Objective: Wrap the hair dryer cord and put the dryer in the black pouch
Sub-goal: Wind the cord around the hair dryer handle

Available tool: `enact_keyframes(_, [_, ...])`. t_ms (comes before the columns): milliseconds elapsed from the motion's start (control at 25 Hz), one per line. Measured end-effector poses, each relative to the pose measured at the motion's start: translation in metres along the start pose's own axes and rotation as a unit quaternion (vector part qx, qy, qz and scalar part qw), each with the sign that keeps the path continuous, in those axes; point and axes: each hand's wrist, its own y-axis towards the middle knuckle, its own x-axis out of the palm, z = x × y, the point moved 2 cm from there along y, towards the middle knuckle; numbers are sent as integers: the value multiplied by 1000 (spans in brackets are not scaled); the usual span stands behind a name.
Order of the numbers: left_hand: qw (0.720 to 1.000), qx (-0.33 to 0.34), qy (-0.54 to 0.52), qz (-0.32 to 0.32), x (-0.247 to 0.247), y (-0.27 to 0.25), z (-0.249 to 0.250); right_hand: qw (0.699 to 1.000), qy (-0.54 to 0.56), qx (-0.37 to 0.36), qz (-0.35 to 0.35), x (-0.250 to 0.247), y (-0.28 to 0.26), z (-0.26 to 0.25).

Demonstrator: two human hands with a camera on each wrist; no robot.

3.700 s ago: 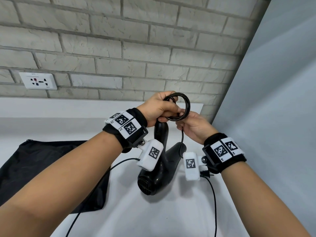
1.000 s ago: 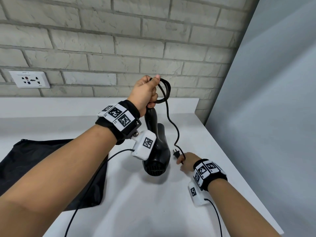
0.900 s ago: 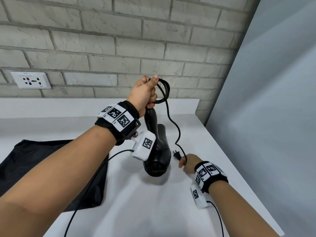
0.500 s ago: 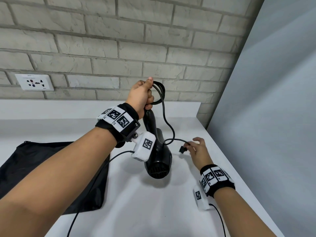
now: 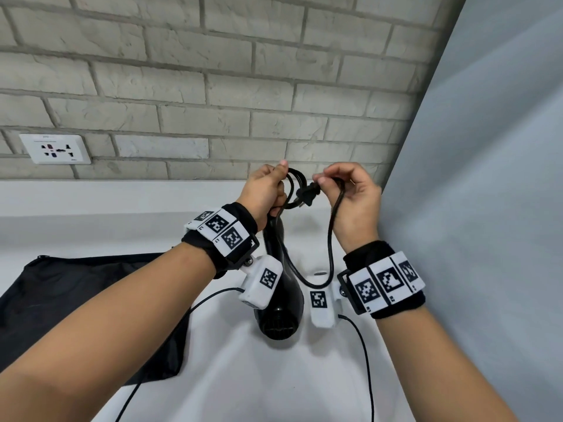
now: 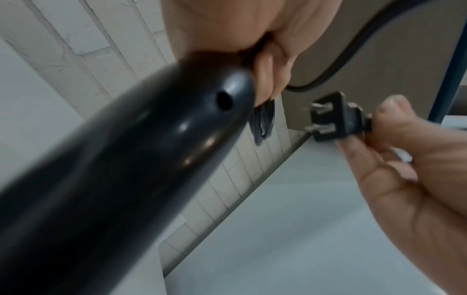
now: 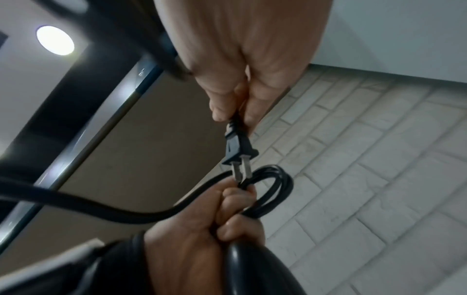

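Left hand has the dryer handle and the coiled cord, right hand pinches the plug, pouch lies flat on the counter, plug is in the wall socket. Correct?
Not quite: the plug is not in the wall socket. The right hand pinches it in the air beside the coiled cord, prongs bare, as the right wrist view shows. The rest holds: the left hand grips the dryer handle and coil, and the pouch lies flat on the counter.

Both forearms are bare. Each wrist carries a black fabric wristband [image 5: 234, 239] fitted with a row of white rectangular tags [image 5: 217, 231] printed with black square-code markers. A black bracket with a screw joins each band to a white plastic camera housing [image 5: 262, 281], also marked with one code. A thin black cable [image 5: 364, 354] exits each housing.
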Motion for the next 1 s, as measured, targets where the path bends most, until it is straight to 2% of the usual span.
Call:
enact_keyframes(160, [1000,-9,-10,-18,4,-6,-3,997,-19,-71,16,7,0,4])
enact_keyframes(320, [1000,-11,-8,-28,5,-8,-3,994,-20,-101,27,7,-1,9])
enact_keyframes(640, [999,-13,-26,-40,6,-8,4,984,-88,-157,-12,1,-10,19])
enact_keyframes(840, [998,-10,-5,-65,14,-12,1,974,-102,-204,18,0,-8,19])
enact_keyframes(1000, [998,-7,-13,-64,14,-13,3,975,-107,-187,46,-4,-8,24])
